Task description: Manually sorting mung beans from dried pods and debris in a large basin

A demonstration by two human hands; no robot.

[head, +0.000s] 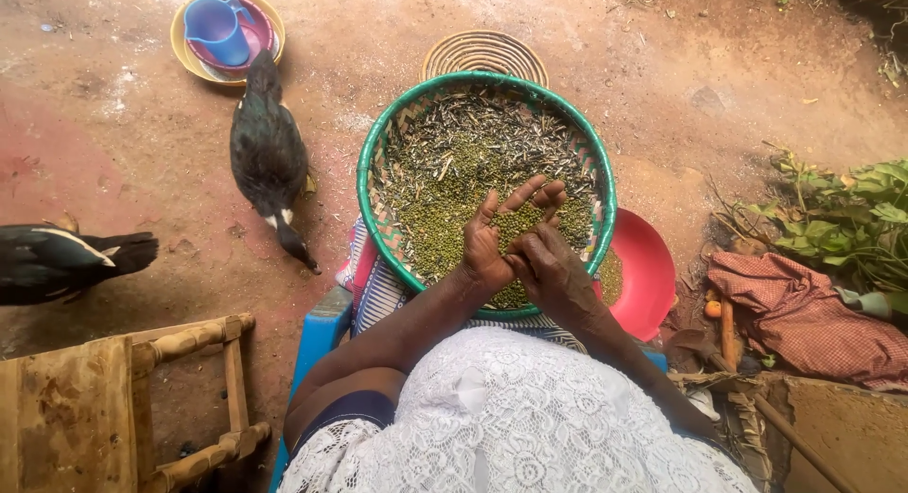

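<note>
The person is sitting w/ a round woven basket (378,153), green-rimmed, resting on the lap and tilted a little toward the body, which is keeping the green beans (445,195) pooled at the near side within easy reach. Dry pod scraps (492,115) are lying mostly toward the far rim, apart from the cleaner beans.

The left hand (497,233) is turned palm up and cupped, holding a small heap of beans in the palm. The right hand (549,271) is pressing against it from the side, fingers curled loosely over the heap's near edge, prob. picking through it; whether those fingertips are pinching anything cannot be told, since the back of the hand is covering them.

A red bowl (648,266) is sitting just beside the basket on the right and partly under its rim, w/ a few beans showing at its inner edge; most of its contents are hidden. A flat woven mat (482,51) is peeking out beyond the far rim.

On the dirt ground (142,124), a dark duck (268,153) is standing near the basket's left side, and another bird (57,261) is cut off at the left edge. A yellow basin holding a blue jug (216,28) is well apart, top left. A wooden chair (104,408) is cropped bottom left; a red cloth (804,309) and leafy plants (851,214) are lying at right.
</note>
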